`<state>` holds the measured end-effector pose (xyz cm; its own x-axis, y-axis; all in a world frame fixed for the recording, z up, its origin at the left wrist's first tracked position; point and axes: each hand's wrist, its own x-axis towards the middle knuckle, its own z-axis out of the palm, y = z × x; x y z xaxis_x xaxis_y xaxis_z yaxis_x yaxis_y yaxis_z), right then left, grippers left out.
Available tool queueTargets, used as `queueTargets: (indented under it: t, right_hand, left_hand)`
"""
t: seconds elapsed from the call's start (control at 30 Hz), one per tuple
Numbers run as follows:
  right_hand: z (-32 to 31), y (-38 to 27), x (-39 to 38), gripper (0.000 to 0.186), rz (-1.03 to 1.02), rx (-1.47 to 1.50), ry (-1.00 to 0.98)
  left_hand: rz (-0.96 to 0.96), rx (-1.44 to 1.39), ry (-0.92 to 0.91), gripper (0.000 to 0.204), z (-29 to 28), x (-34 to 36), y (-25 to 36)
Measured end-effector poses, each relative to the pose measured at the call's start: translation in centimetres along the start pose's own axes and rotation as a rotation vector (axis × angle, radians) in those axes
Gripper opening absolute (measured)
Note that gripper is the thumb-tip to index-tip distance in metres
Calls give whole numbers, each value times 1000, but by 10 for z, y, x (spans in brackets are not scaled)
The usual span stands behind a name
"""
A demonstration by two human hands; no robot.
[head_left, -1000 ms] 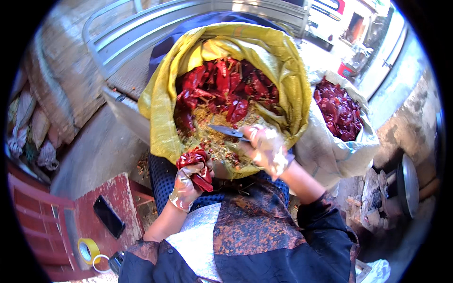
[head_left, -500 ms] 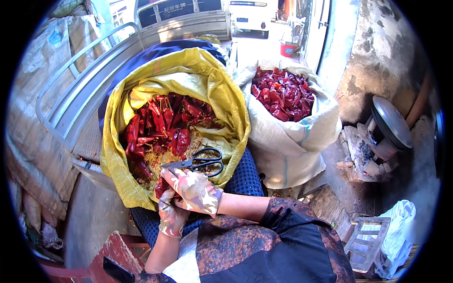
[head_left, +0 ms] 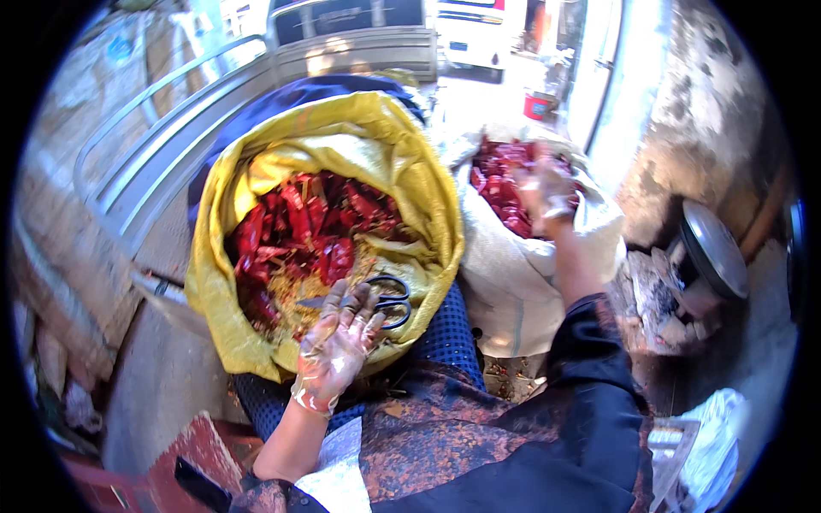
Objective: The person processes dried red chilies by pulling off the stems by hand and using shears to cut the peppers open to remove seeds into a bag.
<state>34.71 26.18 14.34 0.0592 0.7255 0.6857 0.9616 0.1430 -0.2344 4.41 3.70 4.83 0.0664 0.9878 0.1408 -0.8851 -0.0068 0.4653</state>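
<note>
My left hand (head_left: 338, 346), in a patterned glove, is turned palm up with its fingers spread and nothing in it. It hovers over the near side of a yellow woven sack (head_left: 440, 231), rolled open, with dried red chilies (head_left: 295, 214) and loose stems and seeds inside. Black-handled scissors (head_left: 395, 299) lie on those bits, their blades partly behind my left fingers. My right hand (head_left: 543, 190), gloved too, reaches over the white woven sack (head_left: 505, 295) filled with red chilies (head_left: 500, 184). Motion smears its fingers.
A metal-railed cart bed (head_left: 162, 184) stands at the left. To the right is a small stove with a round metal lid (head_left: 714, 248) by a stained wall. A clear plastic bag (head_left: 714, 436) sits at lower right. Farther off are a red bucket (head_left: 537, 106) and a white vehicle (head_left: 470, 34).
Both hands were together at the yellow sack around a red chili. My right hand has swung right to the white sack; my left has opened and turned palm up. The view has shifted slightly.
</note>
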Motion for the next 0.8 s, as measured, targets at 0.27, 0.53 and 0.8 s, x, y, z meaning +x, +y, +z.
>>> queueTargets:
  t: [0.27,0.53,0.8]
  right_hand:
    - [22,-60,-30,36,-261,465,-226]
    - [90,-222,-107,42,-957,372,-469]
    - [73,-217,-102,26,-609,750,-712]
  left_hand:
    - [-19,-92,104,62,-29,-35,13]
    - [32,-63,149,47,-44,-53,26]
    - [21,-127,187,39,-55,-57,30]
